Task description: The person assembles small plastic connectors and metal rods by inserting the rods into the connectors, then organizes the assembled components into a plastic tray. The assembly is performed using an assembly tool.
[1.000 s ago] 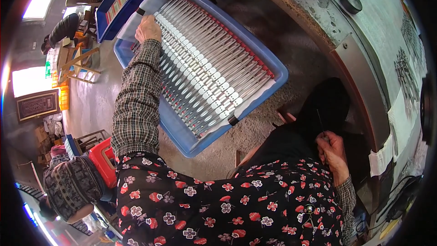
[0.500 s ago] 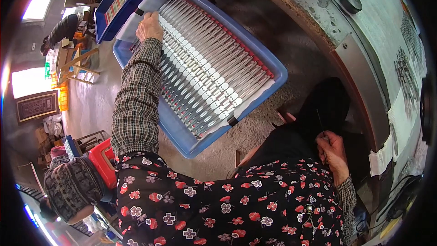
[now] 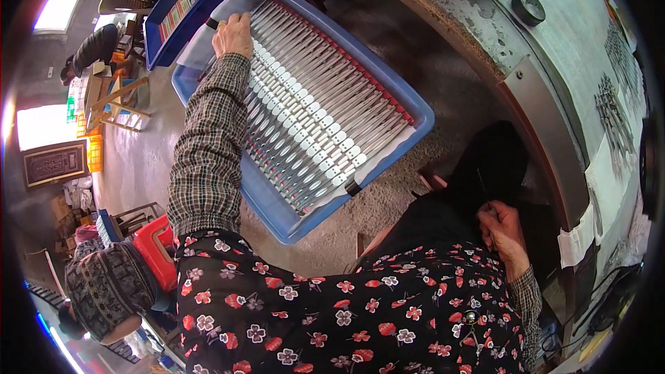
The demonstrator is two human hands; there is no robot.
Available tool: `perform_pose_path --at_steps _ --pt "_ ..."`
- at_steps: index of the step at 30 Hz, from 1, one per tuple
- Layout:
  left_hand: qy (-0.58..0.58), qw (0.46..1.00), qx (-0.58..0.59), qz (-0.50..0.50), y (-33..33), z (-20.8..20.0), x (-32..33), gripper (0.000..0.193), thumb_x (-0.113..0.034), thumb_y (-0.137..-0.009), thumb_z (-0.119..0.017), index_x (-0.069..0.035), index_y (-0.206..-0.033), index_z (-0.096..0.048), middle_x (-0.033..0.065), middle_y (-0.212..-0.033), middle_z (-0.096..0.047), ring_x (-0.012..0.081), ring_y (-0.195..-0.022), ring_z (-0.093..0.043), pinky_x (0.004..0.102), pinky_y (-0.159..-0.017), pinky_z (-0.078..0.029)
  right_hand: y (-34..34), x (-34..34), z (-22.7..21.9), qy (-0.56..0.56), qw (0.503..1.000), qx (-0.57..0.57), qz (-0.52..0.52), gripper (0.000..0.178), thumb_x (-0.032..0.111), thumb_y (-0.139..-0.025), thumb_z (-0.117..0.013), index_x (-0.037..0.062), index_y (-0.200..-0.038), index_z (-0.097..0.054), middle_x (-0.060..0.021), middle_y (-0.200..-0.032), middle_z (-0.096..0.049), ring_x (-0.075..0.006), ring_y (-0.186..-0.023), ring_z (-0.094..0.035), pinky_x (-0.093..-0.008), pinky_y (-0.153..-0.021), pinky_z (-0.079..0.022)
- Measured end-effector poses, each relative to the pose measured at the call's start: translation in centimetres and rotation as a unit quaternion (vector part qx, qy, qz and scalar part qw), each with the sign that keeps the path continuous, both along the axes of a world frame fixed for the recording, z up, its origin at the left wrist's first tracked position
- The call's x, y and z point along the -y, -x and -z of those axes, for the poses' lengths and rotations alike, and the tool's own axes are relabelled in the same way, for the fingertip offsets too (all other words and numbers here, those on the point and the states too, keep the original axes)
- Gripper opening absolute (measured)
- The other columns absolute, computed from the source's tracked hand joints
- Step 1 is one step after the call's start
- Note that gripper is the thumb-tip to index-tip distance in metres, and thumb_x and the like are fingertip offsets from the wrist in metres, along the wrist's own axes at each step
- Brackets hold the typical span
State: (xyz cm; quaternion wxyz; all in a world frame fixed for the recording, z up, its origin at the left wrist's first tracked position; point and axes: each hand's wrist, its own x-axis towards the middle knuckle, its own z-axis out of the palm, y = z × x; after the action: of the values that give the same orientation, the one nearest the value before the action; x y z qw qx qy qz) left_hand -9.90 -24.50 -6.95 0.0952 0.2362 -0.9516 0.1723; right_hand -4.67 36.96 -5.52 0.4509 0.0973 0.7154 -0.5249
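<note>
Slanting utensils (image 3: 309,100) lie just right of the nearer left hand (image 3: 233,34), curled, grip hidden; the right hand (image 3: 502,230) pinches a thin rod (image 3: 481,180).

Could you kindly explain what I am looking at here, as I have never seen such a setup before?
Certainly. There is no machine: these are a person's own bare hands, seen from above by a wide fisheye camera on the head, which is why straight edges bend. The left hand is at the far left end of closely packed rows of slender pieces with white parts, in a blue tub; its fingertips are hidden, so I cannot tell what it grips. The right hand, near the lap, holds a thin rod. On the bench to the right lie a black ring-shaped thing and some thin metallic pieces.
</note>
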Motion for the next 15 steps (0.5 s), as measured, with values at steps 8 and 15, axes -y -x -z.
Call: perform_pose_path --at_steps 8,15 --pt "-0.008 1.0 -0.01 0.015 1.6 0.4 -0.7 0.024 -0.009 -0.089 -0.055 -0.014 -0.11 -0.064 0.0095 -0.108 -0.064 0.0336 -0.106 -0.062 0.0443 -0.083 -0.056 0.1 -0.1 0.1 0.006 1.0 0.011 0.01 0.007 0.008 -0.091 -0.063 0.0017 -0.088 -0.061 0.0015 -0.059 -0.05 -0.0053 -0.045 -0.045 -0.0213 -0.039 -0.033" --pt "0.022 0.998 0.007 0.053 1.8 0.4 -0.3 0.019 -0.012 -0.089 -0.054 -0.009 -0.105 -0.065 0.0114 -0.104 -0.065 0.0316 -0.105 -0.063 0.0432 -0.081 -0.056 0.1 0.0 0.0 -0.001 1.0 0.011 0.009 0.007 0.008 -0.091 -0.063 0.0013 -0.088 -0.061 0.0007 -0.059 -0.05 -0.0063 -0.042 -0.044 -0.022 -0.037 -0.031"
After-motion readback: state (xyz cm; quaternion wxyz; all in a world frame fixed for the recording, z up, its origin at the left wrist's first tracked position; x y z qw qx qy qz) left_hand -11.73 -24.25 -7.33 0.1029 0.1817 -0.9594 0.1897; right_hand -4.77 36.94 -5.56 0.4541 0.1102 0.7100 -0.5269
